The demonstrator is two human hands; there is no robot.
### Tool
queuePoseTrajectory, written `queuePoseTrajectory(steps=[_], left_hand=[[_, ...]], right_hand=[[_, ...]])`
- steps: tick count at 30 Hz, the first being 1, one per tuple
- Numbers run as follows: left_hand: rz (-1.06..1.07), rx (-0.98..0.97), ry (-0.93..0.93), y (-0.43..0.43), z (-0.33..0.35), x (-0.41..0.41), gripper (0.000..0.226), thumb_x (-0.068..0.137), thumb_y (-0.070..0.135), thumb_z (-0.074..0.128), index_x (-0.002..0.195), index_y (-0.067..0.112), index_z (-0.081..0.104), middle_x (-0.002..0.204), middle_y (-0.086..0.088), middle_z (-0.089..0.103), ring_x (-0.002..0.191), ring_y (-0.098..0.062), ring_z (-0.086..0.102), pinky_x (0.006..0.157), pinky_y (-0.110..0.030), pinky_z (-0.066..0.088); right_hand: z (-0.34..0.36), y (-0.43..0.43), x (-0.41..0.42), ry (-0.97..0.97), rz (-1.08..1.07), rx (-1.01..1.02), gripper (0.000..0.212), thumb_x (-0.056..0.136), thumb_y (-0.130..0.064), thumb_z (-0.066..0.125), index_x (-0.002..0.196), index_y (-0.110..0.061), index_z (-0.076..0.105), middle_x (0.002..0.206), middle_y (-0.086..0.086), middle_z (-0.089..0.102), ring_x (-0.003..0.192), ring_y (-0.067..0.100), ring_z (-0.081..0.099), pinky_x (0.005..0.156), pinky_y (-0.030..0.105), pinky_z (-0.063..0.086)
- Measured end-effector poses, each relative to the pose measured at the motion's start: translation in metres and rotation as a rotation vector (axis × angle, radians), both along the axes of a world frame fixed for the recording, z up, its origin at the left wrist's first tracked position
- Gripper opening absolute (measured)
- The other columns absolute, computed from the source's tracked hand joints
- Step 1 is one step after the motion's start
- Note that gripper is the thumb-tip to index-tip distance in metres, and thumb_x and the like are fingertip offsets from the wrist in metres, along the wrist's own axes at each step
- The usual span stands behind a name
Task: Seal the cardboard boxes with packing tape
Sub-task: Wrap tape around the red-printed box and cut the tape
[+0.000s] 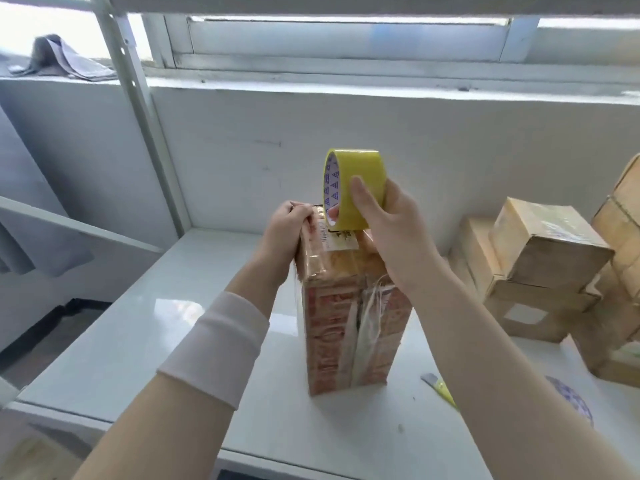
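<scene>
Cardboard box (349, 323), frame centre, on white table (138, 323) — risk: a hard tape pull could topple it; stands on end, long axis vertical. Left hand (287, 226) clasps its upper-left edge. Right hand (391, 233) clutches tape roll (360, 174) at the far top edge — core facing left.

Packing station in a small stockroom or shipping room. Glossy white worktable (138, 341) set against a bare wall (450, 143) below a window (346, 39). Taped cardboard parcels (540, 265) stacked at the right. Yellow utility knife (443, 391) on the table. Slotted metal rack upright (135, 98) at the left.
</scene>
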State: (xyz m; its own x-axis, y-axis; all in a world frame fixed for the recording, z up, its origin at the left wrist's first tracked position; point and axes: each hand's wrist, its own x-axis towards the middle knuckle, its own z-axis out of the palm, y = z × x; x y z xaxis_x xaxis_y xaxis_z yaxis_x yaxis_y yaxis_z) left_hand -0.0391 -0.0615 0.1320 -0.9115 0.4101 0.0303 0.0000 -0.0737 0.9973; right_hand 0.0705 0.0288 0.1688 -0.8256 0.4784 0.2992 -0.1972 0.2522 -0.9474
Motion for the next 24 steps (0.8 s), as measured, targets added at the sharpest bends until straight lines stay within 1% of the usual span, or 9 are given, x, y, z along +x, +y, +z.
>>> queuePoseTrajectory(steps=[2,4,6,8,10,12,15,20,24], left_hand=[[0.023,-0.005,-0.006,0.0,-0.002,-0.008,0.016,0.096,0.01,0.042,0.081,0.011,0.047,0.074,-0.007,0.053,0.064,-0.018,0.052,0.066,-0.032,0.044],[0.016,-0.044,0.013,0.0,-0.002,-0.012,0.02,0.097,0.009,0.041,0.078,0.012,0.046,0.07,-0.005,0.052,0.06,-0.016,0.05,0.059,-0.029,0.041],[-0.003,-0.086,0.052,0.0,-0.002,-0.016,0.024,0.097,0.009,0.039,0.074,0.013,0.044,0.063,-0.002,0.049,0.05,-0.012,0.05,0.052,-0.026,0.038],[-0.009,-0.116,0.082,0.0,-0.003,-0.017,0.026,0.097,0.009,0.039,0.072,0.014,0.043,0.058,0.001,0.047,0.042,-0.007,0.047,0.045,-0.02,0.036],[-0.018,-0.108,0.075,0.0,-0.004,-0.016,0.026,0.098,0.01,0.039,0.072,0.014,0.043,0.057,0.002,0.047,0.043,-0.006,0.046,0.043,-0.018,0.037],[-0.006,-0.083,0.057,0.001,-0.004,-0.015,0.026,0.098,0.009,0.039,0.072,0.013,0.043,0.058,0.002,0.048,0.047,-0.009,0.046,0.047,-0.021,0.038],[0.0,-0.081,0.042,0.003,-0.001,-0.014,0.027,0.099,0.009,0.038,0.072,0.013,0.041,0.061,-0.001,0.048,0.054,-0.014,0.044,0.054,-0.026,0.037],[0.029,-0.125,0.053,0.004,0.002,-0.011,0.03,0.098,0.008,0.038,0.069,0.014,0.04,0.062,-0.004,0.046,0.055,-0.016,0.042,0.056,-0.028,0.034],[0.041,-0.131,0.058,0.004,0.004,-0.009,0.031,0.098,0.008,0.038,0.068,0.014,0.041,0.061,-0.003,0.047,0.055,-0.015,0.042,0.055,-0.027,0.035]], right_hand=[[0.002,-0.002,-0.003,-0.01,0.012,0.03,0.019,0.089,-0.041,0.058,0.095,-0.024,0.058,0.094,0.011,0.071,0.088,0.029,0.068,0.082,0.052,0.054],[0.007,-0.004,0.0,0.018,-0.019,0.04,0.016,0.088,-0.038,0.059,0.088,-0.023,0.058,0.085,0.007,0.072,0.082,0.025,0.069,0.08,0.047,0.056],[0.011,-0.008,0.011,0.091,-0.042,0.032,0.019,0.087,-0.039,0.06,0.08,-0.021,0.061,0.065,-0.006,0.071,0.063,0.009,0.068,0.063,0.026,0.056],[0.01,-0.015,0.027,0.133,-0.05,0.036,0.031,0.079,-0.05,0.06,0.072,-0.021,0.064,0.056,-0.013,0.068,0.05,-0.001,0.062,0.048,0.011,0.046],[0.007,-0.018,0.039,0.137,-0.024,-0.01,0.044,0.068,-0.063,0.056,0.074,-0.021,0.068,0.065,-0.008,0.072,0.056,0.003,0.067,0.05,0.013,0.049],[0.004,-0.017,0.042,0.119,0.046,-0.096,0.045,0.067,-0.06,0.055,0.084,-0.02,0.067,0.07,-0.003,0.074,0.061,0.009,0.069,0.052,0.017,0.052],[0.004,-0.02,0.042,0.028,0.071,-0.09,0.055,0.065,-0.061,0.052,0.088,-0.013,0.064,0.063,-0.002,0.071,0.055,0.008,0.066,0.051,0.016,0.05],[0.017,-0.026,0.052,0.052,-0.114,-0.094,0.034,0.082,-0.049,0.057,0.069,-0.018,0.062,0.046,-0.004,0.063,0.039,0.007,0.058,0.042,0.014,0.046],[0.024,-0.032,0.085,-0.062,-0.037,-0.055,0.039,0.07,-0.058,0.055,0.071,-0.019,0.062,0.051,-0.001,0.067,0.04,0.007,0.06,0.04,0.015,0.046]])
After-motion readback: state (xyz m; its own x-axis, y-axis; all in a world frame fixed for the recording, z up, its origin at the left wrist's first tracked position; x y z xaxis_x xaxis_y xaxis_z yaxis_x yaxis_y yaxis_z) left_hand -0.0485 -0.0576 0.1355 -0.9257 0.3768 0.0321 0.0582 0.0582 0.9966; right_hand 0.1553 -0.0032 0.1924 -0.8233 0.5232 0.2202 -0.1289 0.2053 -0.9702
